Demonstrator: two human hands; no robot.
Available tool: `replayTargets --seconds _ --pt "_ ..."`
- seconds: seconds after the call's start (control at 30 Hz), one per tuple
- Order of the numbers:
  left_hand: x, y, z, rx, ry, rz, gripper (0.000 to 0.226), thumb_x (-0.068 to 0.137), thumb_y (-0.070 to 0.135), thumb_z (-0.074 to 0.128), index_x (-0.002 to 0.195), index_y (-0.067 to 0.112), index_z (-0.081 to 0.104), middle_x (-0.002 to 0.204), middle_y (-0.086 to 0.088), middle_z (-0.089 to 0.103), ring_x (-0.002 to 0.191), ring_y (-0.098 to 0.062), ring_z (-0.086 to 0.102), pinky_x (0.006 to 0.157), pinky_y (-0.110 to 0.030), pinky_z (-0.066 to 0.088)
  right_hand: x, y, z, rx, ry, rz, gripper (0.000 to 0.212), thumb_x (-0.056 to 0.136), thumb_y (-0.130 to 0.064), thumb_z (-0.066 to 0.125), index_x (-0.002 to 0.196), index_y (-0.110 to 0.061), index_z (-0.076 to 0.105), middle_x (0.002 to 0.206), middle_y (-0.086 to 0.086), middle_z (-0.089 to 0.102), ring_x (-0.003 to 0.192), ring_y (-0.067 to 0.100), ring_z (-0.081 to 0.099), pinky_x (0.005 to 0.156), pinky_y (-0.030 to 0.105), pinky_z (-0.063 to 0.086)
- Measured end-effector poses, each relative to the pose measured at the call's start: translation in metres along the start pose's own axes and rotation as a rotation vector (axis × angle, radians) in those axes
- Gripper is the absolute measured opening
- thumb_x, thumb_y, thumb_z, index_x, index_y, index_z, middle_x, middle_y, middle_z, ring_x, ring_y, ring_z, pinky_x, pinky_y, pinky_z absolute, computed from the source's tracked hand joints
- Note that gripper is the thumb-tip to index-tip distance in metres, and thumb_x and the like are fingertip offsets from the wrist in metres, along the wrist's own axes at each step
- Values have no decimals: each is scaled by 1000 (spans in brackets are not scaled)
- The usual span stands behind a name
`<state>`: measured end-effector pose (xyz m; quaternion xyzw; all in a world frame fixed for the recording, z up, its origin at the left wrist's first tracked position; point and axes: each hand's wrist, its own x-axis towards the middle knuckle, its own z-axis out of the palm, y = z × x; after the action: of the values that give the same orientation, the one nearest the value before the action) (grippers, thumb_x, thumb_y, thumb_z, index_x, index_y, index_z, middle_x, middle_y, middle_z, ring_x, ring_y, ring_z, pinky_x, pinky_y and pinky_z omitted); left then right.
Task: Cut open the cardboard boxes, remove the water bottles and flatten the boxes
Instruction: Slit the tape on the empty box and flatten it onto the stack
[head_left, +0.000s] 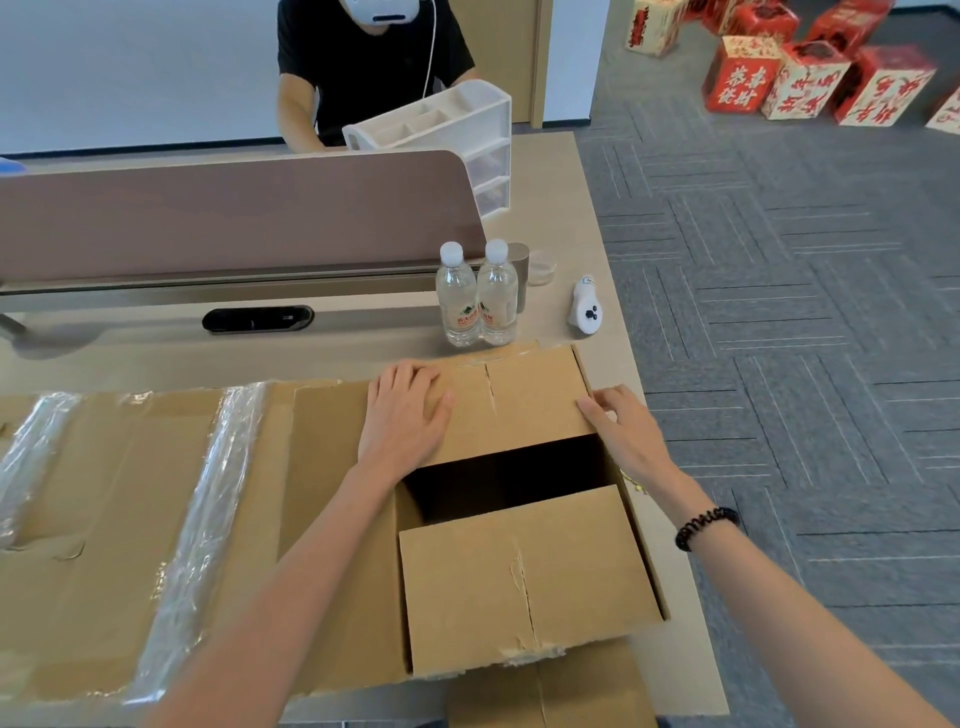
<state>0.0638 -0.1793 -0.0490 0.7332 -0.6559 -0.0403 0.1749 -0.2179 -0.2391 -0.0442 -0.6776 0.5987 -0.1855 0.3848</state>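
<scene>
Under both hands sits the open box (524, 577) — the left hand (405, 410) lies flat on its far flap, and the right hand (621, 423) rests straight fingers on that flap's right edge. Beyond the hands stand two water bottles (458, 299) — their red label writing is too small to read.

Matt brown cardboard and glossy tape on a pale desk

The open cardboard box (530, 571) is dull corrugated board, its flap edges torn rough. The flattened cardboard (93, 509) carries wrinkled strips of shiny clear tape (202, 519). Two water bottles (457, 304) are clear, glossy plastic with white caps. The desk (156, 358) has a smooth, matt beige top; the divider panel (234, 213) a matt brown face. Grey woven carpet (779, 322) covers the floor.
</scene>
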Motion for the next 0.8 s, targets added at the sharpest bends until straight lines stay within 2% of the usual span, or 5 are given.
replayTargets --seconds 0.27,0.33,0.43,0.57,0.8 --pt "0 -3 -11 33 -139 25 82 88 70 17 144 16 42 132 1 44 123 -20 38 106 -36 29 2 -2 -11 -37 -139 35 49 97 -52 43 125 -12 52 122 -1 43 113 18 49 88 32 37" --pt "-3 -6 -16 48 -223 68 91 85 78 17 155 21 21 142 -1 36 131 -21 32 112 -37 23 0 0 -17 -20 -232 45 75 81 -70 55 128 -12 45 125 -3 37 120 17 42 95 33 37" --pt "-14 -6 -21 20 -372 111 105 73 92 19 156 32 -4 163 -5 5 150 -20 0 122 -40 0 -3 2 -16 -109 -312 7 130 55 -74 75 153 -16 13 136 -3 26 130 16 27 110 38 30" --pt "-27 -5 -27 52 -451 217 107 70 93 31 153 40 -11 160 -2 -27 144 -12 -33 119 -37 -17 -2 4 -13 -210 -175 -126 117 71 -50 80 155 -12 7 149 2 19 139 21 21 114 37 25" --pt "-26 -7 -52 -87 -180 247 62 91 18 64 147 31 42 151 6 43 140 -10 37 121 -34 19 6 -3 -26 62 -95 -267 69 82 -51 70 141 -24 47 130 -5 45 122 8 43 104 34 40"
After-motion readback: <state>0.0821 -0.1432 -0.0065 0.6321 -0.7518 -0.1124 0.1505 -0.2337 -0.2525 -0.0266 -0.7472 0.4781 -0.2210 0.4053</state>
